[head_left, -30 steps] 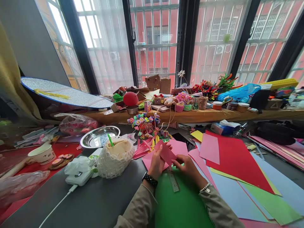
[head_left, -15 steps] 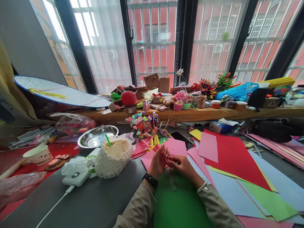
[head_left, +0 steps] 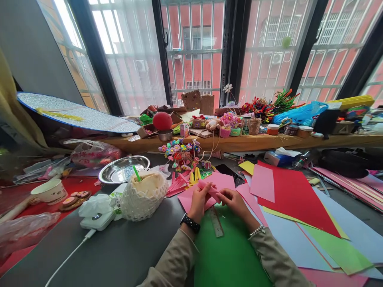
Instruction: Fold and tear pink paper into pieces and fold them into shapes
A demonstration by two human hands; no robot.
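Note:
A small folded piece of pink paper (head_left: 213, 192) is held up between my two hands. My left hand (head_left: 200, 202) is closed on its left side, fingers pinching it near the top. My right hand (head_left: 232, 201) pinches its lower right edge between thumb and fingers. Under my wrists lies a green sheet (head_left: 230, 251), with a clear ruler (head_left: 217, 223) resting on it. Just behind the hands are a larger pink sheet (head_left: 224, 181) and cut pink strips (head_left: 178, 185). Yellow folded strips (head_left: 196, 175) and scissors (head_left: 206, 174) lie beyond.
A coconut in white foam netting (head_left: 145, 199) stands left of my hands, near a white charger (head_left: 97, 219) with its cable. A steel plate (head_left: 103, 177) and a paper cup (head_left: 49, 192) sit farther left. Red paper (head_left: 295, 195) and other coloured sheets spread on the right.
My hands have turned slightly and moved a little apart, so more of the pink paper shows. The ruler below them is now clearer. The rest of the table is unchanged.

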